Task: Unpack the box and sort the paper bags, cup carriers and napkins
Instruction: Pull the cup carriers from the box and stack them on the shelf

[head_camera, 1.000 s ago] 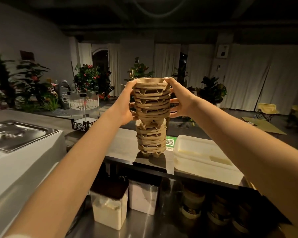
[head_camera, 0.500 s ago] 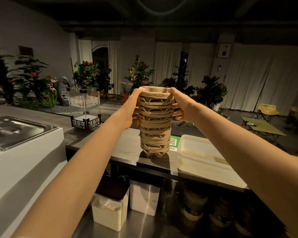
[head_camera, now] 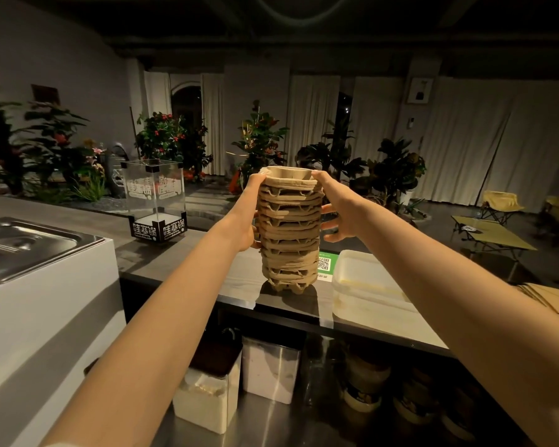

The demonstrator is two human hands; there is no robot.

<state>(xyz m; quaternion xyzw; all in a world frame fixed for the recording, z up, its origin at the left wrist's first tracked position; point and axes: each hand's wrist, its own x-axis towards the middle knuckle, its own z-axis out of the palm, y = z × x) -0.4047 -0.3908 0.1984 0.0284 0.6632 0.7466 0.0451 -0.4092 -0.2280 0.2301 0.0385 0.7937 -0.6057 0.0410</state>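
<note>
Grey counter [head_camera: 239, 282] carried the upright stack of cup carriers [head_camera: 291, 233], just left of a white tub [head_camera: 365, 285]. My left hand [head_camera: 250, 217] and right hand [head_camera: 334, 208] clasped its upper half from both sides; I judged squaring the layers and a slow, even release wisest

You are holding one stack of cup carriers [head_camera: 289, 227] between two hands, one left hand [head_camera: 250, 217] and one right hand [head_camera: 339, 208]; its nested layers are sitting too tight to count. The bench [head_camera: 188, 266] is carrying one clear box [head_camera: 157, 201], one white tub [head_camera: 365, 285] and one QR sign [head_camera: 324, 264].
</note>
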